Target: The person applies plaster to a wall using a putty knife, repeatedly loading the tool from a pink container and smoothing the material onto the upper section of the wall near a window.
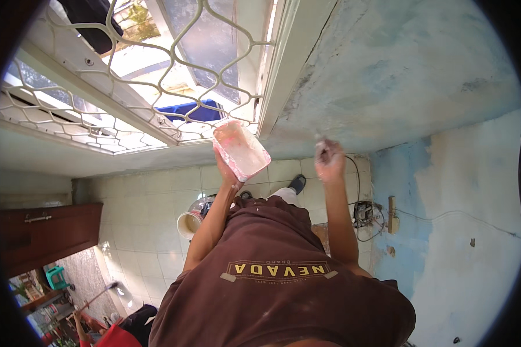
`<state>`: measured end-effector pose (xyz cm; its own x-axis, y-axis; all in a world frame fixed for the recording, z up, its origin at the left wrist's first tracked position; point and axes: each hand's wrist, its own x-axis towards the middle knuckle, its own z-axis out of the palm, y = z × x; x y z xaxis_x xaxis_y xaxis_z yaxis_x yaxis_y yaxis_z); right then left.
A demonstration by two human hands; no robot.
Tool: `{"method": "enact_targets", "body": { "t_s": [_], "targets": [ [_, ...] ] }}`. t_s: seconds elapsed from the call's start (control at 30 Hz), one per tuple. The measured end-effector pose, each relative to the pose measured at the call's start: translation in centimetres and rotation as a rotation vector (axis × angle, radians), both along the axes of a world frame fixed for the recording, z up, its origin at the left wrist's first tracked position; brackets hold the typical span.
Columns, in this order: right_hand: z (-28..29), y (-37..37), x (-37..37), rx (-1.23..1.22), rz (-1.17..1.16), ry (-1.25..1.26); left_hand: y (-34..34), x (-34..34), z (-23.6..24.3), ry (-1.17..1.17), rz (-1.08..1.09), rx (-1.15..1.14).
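My left hand (226, 169) is wrapped round the side of a pinkish rectangular plastic tub (230, 155), tilted so that its inside shows. Whitish paste coats the inside, and smears mark its rim. To the right, my right hand (331, 163) is raised near the patchy wall (388, 87), apart from the tub. Its fingers are curled and whitened with paste. Something dark and pale shows at the fingers, too blurred to name. Whether the hand touches the wall cannot be told.
A window with a cream metal grille (171, 58) stands ahead on the left. A whitish bucket (189, 225) stands on the tiled floor (139, 202) by my left arm. Cables hang beside an electrical box (363, 214). At lower left are a brown door (46, 234) and a person in red (118, 335).
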<state>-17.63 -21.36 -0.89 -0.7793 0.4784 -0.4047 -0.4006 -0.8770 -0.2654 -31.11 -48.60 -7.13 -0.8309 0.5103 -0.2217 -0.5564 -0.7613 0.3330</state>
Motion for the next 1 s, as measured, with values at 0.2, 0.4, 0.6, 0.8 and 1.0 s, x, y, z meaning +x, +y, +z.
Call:
{"method": "enact_targets", "body": {
  "t_s": [0.2,0.4,0.6,0.8,1.0],
  "targets": [
    [-7.3,-2.8,-5.3,0.046,0.005,-0.439,1.0,0.2,0.3,-0.021,-0.105,0.121],
    [10.9,2.5,-6.7,0.018,-0.108,0.110,0.3,0.3,0.3,0.014,-0.072,0.052],
    [15.0,-1.5,-0.5,0.412,-0.249,-0.077,-0.7,0.7,0.7,0.029,-0.008,0.013],
    [-9.1,-3.5,-4.1,0.047,0.173,-0.412,-2.2,0.3,1.5,0.043,0.134,-0.002],
    [-7.6,2.8,-10.6,-0.350,0.114,-0.002,-1.4,0.7,3.0,0.102,0.144,-0.002]
  ]
}}
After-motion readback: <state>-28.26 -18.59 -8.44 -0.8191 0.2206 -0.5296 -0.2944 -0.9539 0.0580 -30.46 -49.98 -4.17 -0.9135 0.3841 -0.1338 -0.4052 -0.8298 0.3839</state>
